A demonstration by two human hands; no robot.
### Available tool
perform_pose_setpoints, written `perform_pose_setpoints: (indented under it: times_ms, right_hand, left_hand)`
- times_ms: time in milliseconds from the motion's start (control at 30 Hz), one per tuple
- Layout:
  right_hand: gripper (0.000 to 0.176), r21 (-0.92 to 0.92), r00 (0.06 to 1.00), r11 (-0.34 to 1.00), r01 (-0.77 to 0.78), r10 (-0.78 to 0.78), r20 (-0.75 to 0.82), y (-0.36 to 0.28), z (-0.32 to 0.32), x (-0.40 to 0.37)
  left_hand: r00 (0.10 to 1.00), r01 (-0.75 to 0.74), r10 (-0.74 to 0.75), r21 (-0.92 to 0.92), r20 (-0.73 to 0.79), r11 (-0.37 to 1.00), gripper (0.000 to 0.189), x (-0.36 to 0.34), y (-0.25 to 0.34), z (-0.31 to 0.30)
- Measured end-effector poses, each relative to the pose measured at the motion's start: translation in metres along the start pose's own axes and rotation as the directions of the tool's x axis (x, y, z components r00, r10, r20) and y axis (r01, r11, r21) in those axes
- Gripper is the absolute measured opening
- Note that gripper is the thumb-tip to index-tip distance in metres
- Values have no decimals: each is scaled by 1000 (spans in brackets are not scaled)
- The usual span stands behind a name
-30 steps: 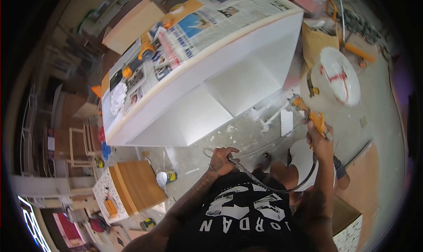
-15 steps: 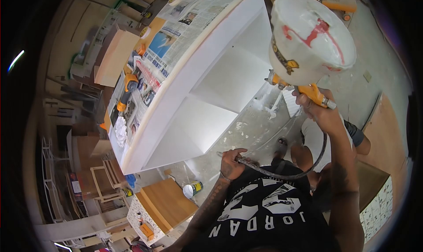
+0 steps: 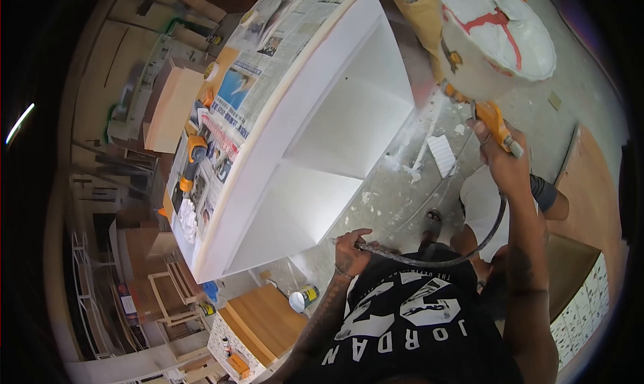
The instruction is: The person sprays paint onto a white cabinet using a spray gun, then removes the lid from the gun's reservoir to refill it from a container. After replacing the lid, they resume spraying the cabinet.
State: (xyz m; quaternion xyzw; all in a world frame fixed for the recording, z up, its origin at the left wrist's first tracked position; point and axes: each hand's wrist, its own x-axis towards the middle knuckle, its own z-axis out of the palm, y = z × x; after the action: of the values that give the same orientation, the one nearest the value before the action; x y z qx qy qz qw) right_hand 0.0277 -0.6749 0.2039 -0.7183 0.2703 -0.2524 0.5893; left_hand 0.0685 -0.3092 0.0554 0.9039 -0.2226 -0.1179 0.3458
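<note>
My right hand (image 3: 502,157) is wrapped around the handle of a yellow spray gun (image 3: 495,121). On top of the gun sits a large white paint cup (image 3: 500,41), its top coated in white with red streaks. A dark air hose (image 3: 463,263) hangs in a curve from the gun to my left hand (image 3: 353,251), whose fingers are closed around it. Left of the gun stands a white-painted cabinet (image 3: 268,152) with open compartments. Newspaper (image 3: 278,48) covers its adjoining side.
A yellow-and-black power tool (image 3: 193,159) and crumpled white material (image 3: 188,219) lie on the newspaper. Below the cabinet are a paint can (image 3: 303,299) and a wood-faced box (image 3: 268,320). Another person (image 3: 479,203) is close by on the right, beside a wooden panel (image 3: 590,189).
My right hand has carried the spray gun right, farther from the cabinet. The view has shifted slightly, and the left hand keeps its hold on the hose.
</note>
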Motion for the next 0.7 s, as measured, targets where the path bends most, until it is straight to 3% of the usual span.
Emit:
perform_pose_setpoints:
  times_ms: [33, 67, 100, 200, 333, 400, 533, 600, 700]
  right_hand:
    - [39, 1, 1000, 1000, -2, 2, -5, 0, -3, 0]
    - [38, 63, 992, 997, -51, 43, 121, -1, -6, 0]
    - [38, 119, 966, 987, -108, 75, 248, -3, -10, 0]
    - [39, 74, 930, 987, -141, 106, 352, -14, -15, 6]
    - [39, 51, 940, 990, -129, 105, 325, -5, -17, 19]
    - [37, 93, 985, 984, -151, 143, 94, -4, -14, 23]
    - [35, 71, 998, 996, -52, 49, 43, -7, -17, 33]
    - [36, 6, 993, 999, -52, 52, -105, -1, -16, 36]
    - [38, 17, 980, 999, -48, 50, -194, -1, -13, 38]
  left_hand:
    - [996, -76, 77, 32, -33, 997, 33, 2, 3, 0]
    - [986, -149, 153, 67, -63, 987, 32, 3, 6, 0]
    - [986, -153, 157, 69, -59, 986, 32, 4, 10, 0]
    - [989, -149, 149, -1, -3, 989, 32, 6, 23, 3]
    - [990, -143, 142, -24, -9, 989, 32, 8, 34, 6]
    - [989, -142, 142, -20, -36, 990, 32, 9, 35, 6]
    - [988, -151, 150, -20, -41, 988, 31, 12, 18, 4]
    - [991, -123, 122, -12, -63, 992, 29, 13, 11, 3]
    - [995, -84, 84, 4, -59, 996, 28, 16, 13, 0]
